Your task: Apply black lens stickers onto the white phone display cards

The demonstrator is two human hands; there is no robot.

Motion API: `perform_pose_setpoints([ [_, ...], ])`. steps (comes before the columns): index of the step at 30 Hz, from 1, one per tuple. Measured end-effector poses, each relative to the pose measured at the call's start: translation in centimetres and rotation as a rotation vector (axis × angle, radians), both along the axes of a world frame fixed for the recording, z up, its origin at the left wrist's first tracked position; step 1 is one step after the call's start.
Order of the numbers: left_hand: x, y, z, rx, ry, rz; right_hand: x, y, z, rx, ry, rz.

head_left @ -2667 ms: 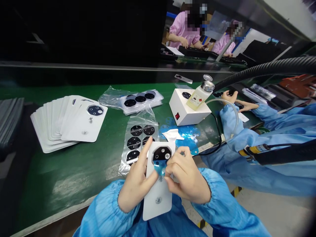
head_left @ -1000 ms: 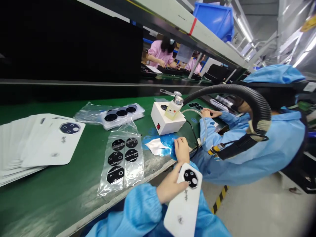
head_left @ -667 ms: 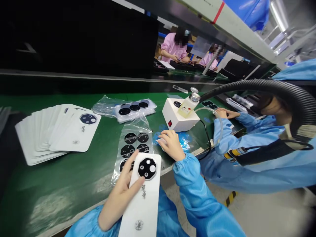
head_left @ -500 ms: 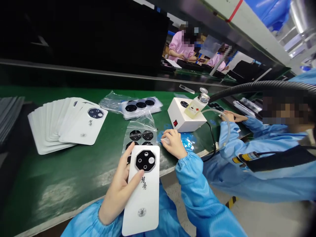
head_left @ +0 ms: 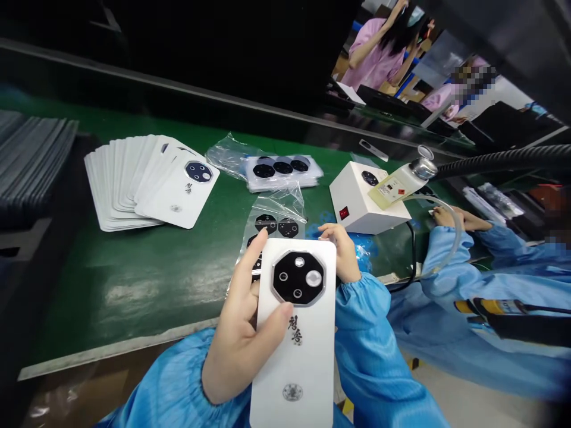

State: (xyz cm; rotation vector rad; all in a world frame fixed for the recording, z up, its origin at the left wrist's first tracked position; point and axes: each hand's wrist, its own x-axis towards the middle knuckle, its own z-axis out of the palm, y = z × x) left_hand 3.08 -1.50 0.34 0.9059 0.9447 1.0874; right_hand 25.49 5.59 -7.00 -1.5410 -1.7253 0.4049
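My left hand (head_left: 241,339) grips a white phone back cover (head_left: 312,356), thumb across its front and fingers along the left edge. The cover carries a black octagonal camera plate (head_left: 298,277), dark lettering and a small round emblem. Behind its upper right corner is my right hand (head_left: 345,252), fingers curled; the cover hides part of them, and what they hold cannot be made out. Just beyond the cover lies a clear plastic sheet (head_left: 292,208) with black camera lens pieces (head_left: 288,228). A white box (head_left: 357,199) with a red switch stands beyond my right hand.
Fanned white covers (head_left: 120,190) lie on the green bench (head_left: 134,279) at left, near a dark rack of panels (head_left: 40,160). Bagged lens pieces (head_left: 285,178) sit farther back. A pump bottle (head_left: 397,187) tops the box. At right, a co-worker's blue sleeve (head_left: 446,252) reaches over the bench.
The cover in my left hand has come up closer to the camera and now partly hides my right hand. The view has shifted, moving the bench items right and up in the picture.
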Motion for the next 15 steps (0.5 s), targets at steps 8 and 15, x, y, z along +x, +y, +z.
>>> perform_pose_setpoints([
  [8, 0.07, -0.1, 0.35, 0.048, -0.047, 0.004, 0.17, -0.51, -0.36, 0.0, 0.336, -0.013],
  [15, -0.19, -0.55, 0.85, 0.033, -0.051, 0.01, 0.19, -0.53, -0.23, -0.018, 0.384, -0.054],
])
